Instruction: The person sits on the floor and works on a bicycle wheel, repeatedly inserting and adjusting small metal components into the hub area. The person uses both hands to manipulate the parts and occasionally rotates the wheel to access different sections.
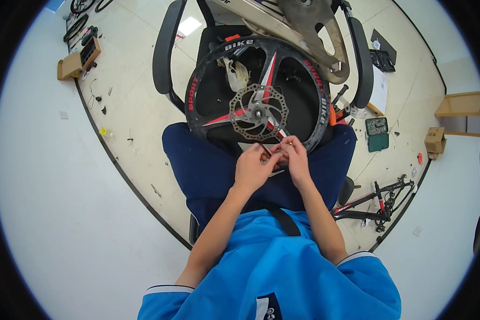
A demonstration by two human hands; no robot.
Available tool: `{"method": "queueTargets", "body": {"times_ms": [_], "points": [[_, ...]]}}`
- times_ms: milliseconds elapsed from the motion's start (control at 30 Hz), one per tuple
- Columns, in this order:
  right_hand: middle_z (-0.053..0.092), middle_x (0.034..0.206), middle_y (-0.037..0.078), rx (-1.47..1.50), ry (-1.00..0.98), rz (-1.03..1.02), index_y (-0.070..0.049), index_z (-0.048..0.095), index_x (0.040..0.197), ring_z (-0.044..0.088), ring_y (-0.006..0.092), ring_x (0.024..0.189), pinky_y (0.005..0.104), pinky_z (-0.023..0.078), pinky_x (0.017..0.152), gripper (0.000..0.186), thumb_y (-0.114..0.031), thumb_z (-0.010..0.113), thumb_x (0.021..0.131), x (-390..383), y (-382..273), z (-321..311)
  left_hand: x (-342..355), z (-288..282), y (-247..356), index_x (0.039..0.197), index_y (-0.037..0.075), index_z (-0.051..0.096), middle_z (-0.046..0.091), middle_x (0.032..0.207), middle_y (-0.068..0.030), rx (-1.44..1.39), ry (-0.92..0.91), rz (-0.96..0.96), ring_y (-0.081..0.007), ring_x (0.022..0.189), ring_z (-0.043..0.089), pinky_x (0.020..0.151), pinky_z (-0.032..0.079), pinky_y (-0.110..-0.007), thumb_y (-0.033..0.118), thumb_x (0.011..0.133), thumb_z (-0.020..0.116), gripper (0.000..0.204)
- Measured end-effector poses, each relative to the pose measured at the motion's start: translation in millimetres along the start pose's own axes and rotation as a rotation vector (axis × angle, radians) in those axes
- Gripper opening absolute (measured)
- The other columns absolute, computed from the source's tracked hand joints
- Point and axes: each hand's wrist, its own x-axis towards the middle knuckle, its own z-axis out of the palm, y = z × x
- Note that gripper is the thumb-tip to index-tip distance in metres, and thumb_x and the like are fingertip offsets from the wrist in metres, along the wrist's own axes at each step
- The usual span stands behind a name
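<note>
My left hand (pixel 252 169) and my right hand (pixel 296 157) meet over my lap, at the near edge of a black bicycle wheel (pixel 193 118). Both are closed, fingertips pinched together. A small, dark, thin piece shows by the left fingers, but its kind is unclear. Whatever the right fingers hold is hidden. The wheel has three broad spokes in red, white and black. At its hub lies a silver disc brake rotor (pixel 240 126) full of holes. A crumpled pale glove or cloth (pixel 237 74) shows between two spokes.
The wheel rests on a black office chair with armrests (pixel 164 45) on both sides. A pale bicycle frame (pixel 261 18) lies across its far part. On the right floor are a green tool case (pixel 377 141) and a black-red bike frame (pixel 357 209). An open cardboard box (pixel 72 66) stands far left.
</note>
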Motion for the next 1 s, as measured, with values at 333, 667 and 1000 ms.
{"method": "queueTargets", "body": {"times_ms": [333,667,1000], "points": [[0.049,0.069,-0.002,0.161,-0.001,0.298,-0.011,0.056,0.093,0.038,0.0075,0.049,0.0232,0.028,0.043,0.017,-0.021,0.045,0.103,-8,11,5,1,-13,15,0.087,0.004,0.074,0.064,0.077,-0.0087,0.088,-0.268,0.148,-0.0251,0.066,0.065,0.062,0.052,-0.036,0.016,0.079,0.079,0.015],[0.048,0.067,-0.002,0.110,-0.114,0.335,-0.009,0.056,0.091,0.033,0.0048,0.045,0.0223,0.022,0.040,0.026,-0.026,0.044,0.105,-2,10,7,2,-19,3,0.086,0.002,0.075,0.067,0.077,-0.0080,0.013,0.019,0.139,-0.0178,0.062,0.063,0.057,0.050,-0.029,0.009,0.080,0.080,0.011],[0.046,0.068,-0.002,0.071,-0.112,0.262,-0.002,0.058,0.098,0.030,0.0040,0.046,0.0212,0.022,0.041,0.037,-0.031,0.039,0.109,-2,-10,-1,97,-79,-45,0.079,0.001,0.075,0.067,0.073,-0.0105,0.203,0.408,0.104,-0.0196,0.061,0.064,0.060,0.050,-0.032,0.020,0.083,0.084,0.022]]}}
